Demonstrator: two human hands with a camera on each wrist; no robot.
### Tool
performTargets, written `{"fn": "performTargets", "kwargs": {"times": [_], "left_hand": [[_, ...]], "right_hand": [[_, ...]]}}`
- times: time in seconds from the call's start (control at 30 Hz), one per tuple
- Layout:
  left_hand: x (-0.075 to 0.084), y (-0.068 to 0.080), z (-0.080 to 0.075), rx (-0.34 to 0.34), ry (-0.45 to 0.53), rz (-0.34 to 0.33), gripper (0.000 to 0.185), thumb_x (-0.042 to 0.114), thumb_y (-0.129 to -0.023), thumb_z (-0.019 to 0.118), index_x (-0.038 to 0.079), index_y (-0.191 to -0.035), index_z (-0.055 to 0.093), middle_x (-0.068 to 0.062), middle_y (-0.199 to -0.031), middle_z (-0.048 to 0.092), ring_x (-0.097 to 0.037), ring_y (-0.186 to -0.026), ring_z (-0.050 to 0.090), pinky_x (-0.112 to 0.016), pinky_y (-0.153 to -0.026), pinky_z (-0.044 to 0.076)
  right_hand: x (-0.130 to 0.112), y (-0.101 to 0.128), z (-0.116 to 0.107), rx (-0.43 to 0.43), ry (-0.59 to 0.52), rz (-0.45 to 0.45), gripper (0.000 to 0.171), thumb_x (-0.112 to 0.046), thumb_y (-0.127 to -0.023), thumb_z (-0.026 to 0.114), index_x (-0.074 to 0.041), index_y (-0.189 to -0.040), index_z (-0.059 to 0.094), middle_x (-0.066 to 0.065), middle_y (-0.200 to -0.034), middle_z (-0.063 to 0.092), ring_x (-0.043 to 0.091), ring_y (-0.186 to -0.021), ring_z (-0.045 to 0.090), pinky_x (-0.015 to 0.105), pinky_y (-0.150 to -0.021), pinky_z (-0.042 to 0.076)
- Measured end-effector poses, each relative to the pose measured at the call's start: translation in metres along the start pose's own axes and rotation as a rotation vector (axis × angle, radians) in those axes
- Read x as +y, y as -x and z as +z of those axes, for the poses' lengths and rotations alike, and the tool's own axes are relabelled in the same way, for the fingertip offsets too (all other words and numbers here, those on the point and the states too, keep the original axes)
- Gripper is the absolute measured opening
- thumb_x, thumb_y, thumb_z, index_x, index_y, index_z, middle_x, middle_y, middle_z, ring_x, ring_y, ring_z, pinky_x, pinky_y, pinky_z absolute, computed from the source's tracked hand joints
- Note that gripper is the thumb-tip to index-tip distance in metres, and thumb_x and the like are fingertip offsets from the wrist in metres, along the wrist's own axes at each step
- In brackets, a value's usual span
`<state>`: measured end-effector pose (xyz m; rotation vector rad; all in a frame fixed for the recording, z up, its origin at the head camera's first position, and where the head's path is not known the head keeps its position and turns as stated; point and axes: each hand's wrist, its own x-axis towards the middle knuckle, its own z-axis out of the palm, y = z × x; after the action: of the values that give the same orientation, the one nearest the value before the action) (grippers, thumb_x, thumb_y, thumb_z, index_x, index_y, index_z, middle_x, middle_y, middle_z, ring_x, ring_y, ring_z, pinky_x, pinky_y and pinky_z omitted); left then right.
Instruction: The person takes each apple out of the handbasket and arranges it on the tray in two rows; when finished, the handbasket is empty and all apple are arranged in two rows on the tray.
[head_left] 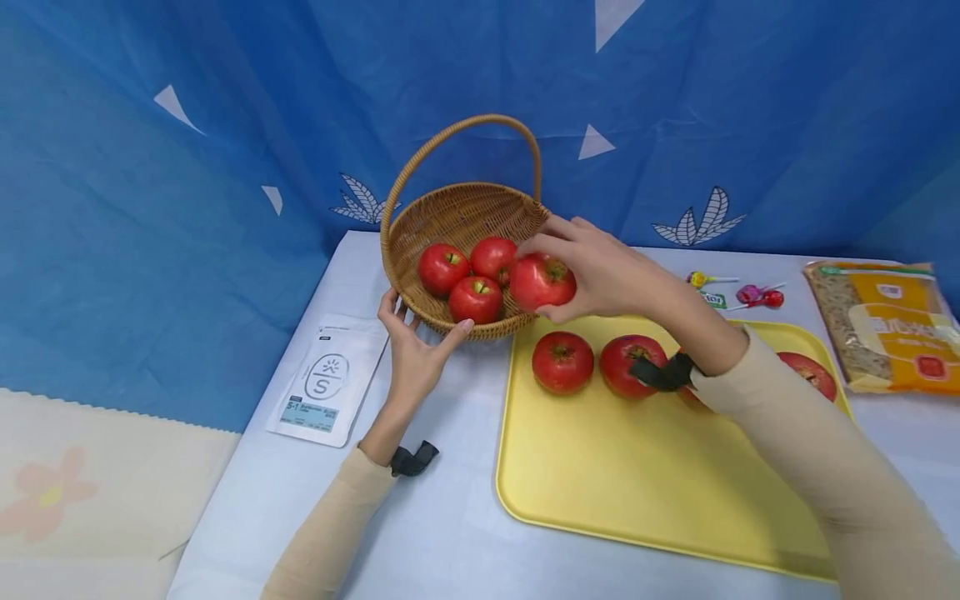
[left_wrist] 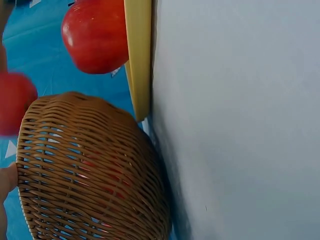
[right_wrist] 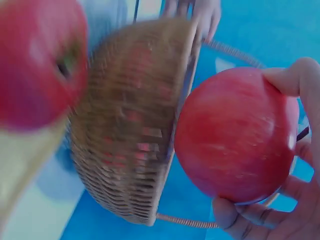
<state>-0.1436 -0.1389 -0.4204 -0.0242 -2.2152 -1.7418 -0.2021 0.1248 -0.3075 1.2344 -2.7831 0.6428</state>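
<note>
A brown wicker basket [head_left: 465, 204] with a tall arched handle stands at the back of the table, three red apples [head_left: 476, 300] lying inside. My left hand [head_left: 415, 358] grips its front left rim, thumb on the edge and fingers round the side. In my right hand [head_left: 600, 271] is another red apple [right_wrist: 235, 135], held between thumb and fingers over the basket's right rim. The left wrist view shows the basket's woven side [left_wrist: 90, 165] close up. Several more apples [head_left: 562, 362] sit along the back of a yellow tray [head_left: 637, 483]; my right forearm partly covers one.
Left of the basket lies a white pouch [head_left: 326, 379]. Lollipops [head_left: 761, 296] and an orange-labelled bag of grain [head_left: 888, 325] lie behind and right of the tray. A blue patterned curtain [head_left: 480, 67] hangs behind the white table.
</note>
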Motion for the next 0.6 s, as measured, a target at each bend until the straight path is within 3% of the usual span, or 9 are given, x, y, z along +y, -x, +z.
{"fn": "performTargets", "kwargs": {"times": [0.13,0.33,0.5,0.6], "left_hand": [[0.017,0.004,-0.001,-0.007,0.014,-0.017,0.104,0.016,-0.079,0.081,0.003,-0.149,0.005,-0.021,-0.157,0.008,-0.04,-0.147,0.016,-0.048,-0.12,0.024],[-0.006,0.0,-0.001,0.011,-0.008,-0.001,0.109,0.031,-0.077,0.084,0.008,-0.15,0.006,-0.016,-0.158,0.01,-0.035,-0.147,0.019,-0.045,-0.12,0.026],[-0.008,0.0,0.001,0.01,-0.015,0.008,0.107,0.028,-0.079,0.083,0.009,-0.151,0.005,-0.014,-0.159,0.011,-0.031,-0.147,0.02,-0.042,-0.12,0.028],[-0.009,0.0,0.002,0.006,-0.017,0.002,0.107,0.025,-0.079,0.083,0.01,-0.151,0.005,-0.014,-0.159,0.01,-0.031,-0.147,0.02,-0.044,-0.12,0.027]], "right_hand": [[-0.014,0.044,0.01,-0.011,-0.036,0.025,0.065,-0.037,-0.068,0.086,-0.022,-0.125,0.059,0.002,-0.12,0.054,0.024,-0.111,0.049,0.042,-0.079,0.058],[-0.031,0.096,0.05,-0.1,-0.066,0.093,0.069,-0.039,-0.065,0.086,-0.024,-0.124,0.055,-0.004,-0.12,0.056,0.02,-0.108,0.052,0.037,-0.076,0.058],[-0.041,0.115,0.084,-0.181,-0.063,0.101,0.066,-0.04,-0.065,0.084,-0.026,-0.122,0.054,-0.006,-0.119,0.054,0.019,-0.108,0.051,0.036,-0.079,0.057],[-0.042,0.118,0.097,-0.179,-0.06,0.083,0.065,-0.04,-0.066,0.085,-0.025,-0.122,0.055,-0.007,-0.117,0.054,0.017,-0.107,0.05,0.033,-0.081,0.056]]}}
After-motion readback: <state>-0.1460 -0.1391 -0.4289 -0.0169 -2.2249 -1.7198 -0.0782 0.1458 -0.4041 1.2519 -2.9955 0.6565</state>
